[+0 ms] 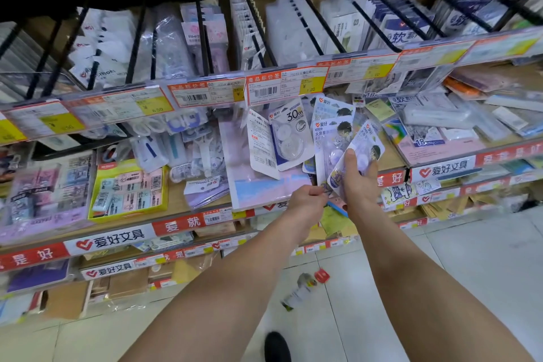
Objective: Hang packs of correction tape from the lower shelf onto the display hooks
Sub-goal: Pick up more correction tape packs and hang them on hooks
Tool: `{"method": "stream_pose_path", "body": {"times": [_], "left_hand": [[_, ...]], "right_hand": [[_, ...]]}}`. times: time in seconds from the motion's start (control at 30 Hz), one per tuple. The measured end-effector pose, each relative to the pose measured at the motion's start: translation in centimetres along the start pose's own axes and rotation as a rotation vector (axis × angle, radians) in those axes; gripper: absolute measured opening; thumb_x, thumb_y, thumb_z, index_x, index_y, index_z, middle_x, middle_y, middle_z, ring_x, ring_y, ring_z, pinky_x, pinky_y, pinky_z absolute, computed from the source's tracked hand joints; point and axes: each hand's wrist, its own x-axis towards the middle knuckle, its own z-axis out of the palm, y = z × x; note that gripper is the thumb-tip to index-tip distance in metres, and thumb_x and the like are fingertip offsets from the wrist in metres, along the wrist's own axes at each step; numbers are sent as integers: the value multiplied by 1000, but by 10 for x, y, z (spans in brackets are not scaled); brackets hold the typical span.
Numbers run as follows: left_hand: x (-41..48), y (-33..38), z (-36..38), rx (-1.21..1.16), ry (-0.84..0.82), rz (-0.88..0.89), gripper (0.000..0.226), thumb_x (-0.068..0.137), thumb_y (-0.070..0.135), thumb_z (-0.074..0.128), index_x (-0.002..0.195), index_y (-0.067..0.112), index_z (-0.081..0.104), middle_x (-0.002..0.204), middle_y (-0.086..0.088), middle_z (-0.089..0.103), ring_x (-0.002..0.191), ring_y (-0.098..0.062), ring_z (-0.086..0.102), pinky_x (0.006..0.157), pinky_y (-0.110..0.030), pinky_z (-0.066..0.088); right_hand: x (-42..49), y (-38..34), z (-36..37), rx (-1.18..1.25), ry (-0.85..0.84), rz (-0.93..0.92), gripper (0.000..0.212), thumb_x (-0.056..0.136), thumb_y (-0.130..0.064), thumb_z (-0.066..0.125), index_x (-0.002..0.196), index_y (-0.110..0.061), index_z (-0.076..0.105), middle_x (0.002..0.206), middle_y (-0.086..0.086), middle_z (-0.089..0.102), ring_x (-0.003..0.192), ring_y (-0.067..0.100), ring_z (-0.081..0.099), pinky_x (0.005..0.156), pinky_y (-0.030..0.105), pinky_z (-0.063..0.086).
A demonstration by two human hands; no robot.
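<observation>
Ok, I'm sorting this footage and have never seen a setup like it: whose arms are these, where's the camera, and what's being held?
There's no machine: a person wears one camera on the head, looking down at their own bare arms in a stationery shop. The right hand grips a fan of correction tape packs; the left hand pinches a lower corner of that fan. Scissors and other packets lie loose on the lower shelf. Above, black display hooks carry hanging packets behind price labels.

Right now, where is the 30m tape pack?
Head view, centre: the 30m tape pack sits under the price rail, left of the packs in the right hand.
</observation>
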Motion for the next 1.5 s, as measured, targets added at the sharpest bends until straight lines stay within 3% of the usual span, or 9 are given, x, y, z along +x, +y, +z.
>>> {"method": "stream_pose_path", "body": {"times": [0.2,0.37,0.6,0.73,0.87,0.97,1.1,1.33,1.5], "left_hand": [[5,-3,5,-131,76,-13,7,96,16,62,95,20,57,97,-11,66,82,-24,60,79,-42,57],[8,9,5,5,110,47,11,87,16,69,85,24,62,84,3,70,79,-21,69,83,-43,61],[12,11,10,112,85,40,7,83,20,65,78,22,70,85,-2,76,84,-27,73,79,-47,62],[0,19,7,23,38,24,14,90,10,63,80,19,65,98,-11,75,89,-30,74,68,-37,63],[-8,23,4,-8,23,14,17,94,2,55,86,16,60,104,-16,72,93,-32,74,67,-36,62],[-11,26,1,4,34,19,24,97,0,45,88,17,59,105,-13,70,88,-31,75,70,-39,63],[-18,31,-1,-26,38,1,23,97,2,42,91,16,59,106,-11,74,82,-25,76,55,-29,56],[-27,31,-3,-61,2,-5,26,99,1,40,93,16,61,88,-3,71,67,-17,71,62,-29,58],[-46,22,-24,-62,0,21,30,95,-2,41,99,16,64,101,-11,73,89,-29,73,77,-40,62]], "right_hand": [[-1,4,0,29,1,-41,91,90,-69,60,162,-30,21,166,9,28,150,33,32,118,43,32],[-4,7,-4,61,21,-28,104,81,-71,69,163,-29,19,166,10,27,148,31,37,118,48,37],[-2,10,-20,-34,102,22,121,61,-89,63,146,-5,45,147,20,48,131,38,52,107,49,48],[-3,6,-33,75,85,-33,104,56,-80,74,134,-12,59,128,7,68,112,27,68,97,43,56],[0,4,-49,142,14,-112,55,83,-49,78,120,-11,61,103,4,73,87,21,73,65,32,59],[2,1,-59,230,-15,-114,35,87,-44,76,107,-18,62,99,4,74,89,28,74,79,47,60],[2,-1,-66,333,-79,-50,14,94,-33,73,93,-21,64,91,3,72,79,24,69,79,43,58],[-9,10,-76,458,-120,-16,18,93,-31,74,92,-21,59,91,2,74,76,21,71,74,39,56],[-25,4,-94,440,-232,-30,22,85,-25,79,98,-17,64,107,8,76,100,31,71,91,46,54]]}}
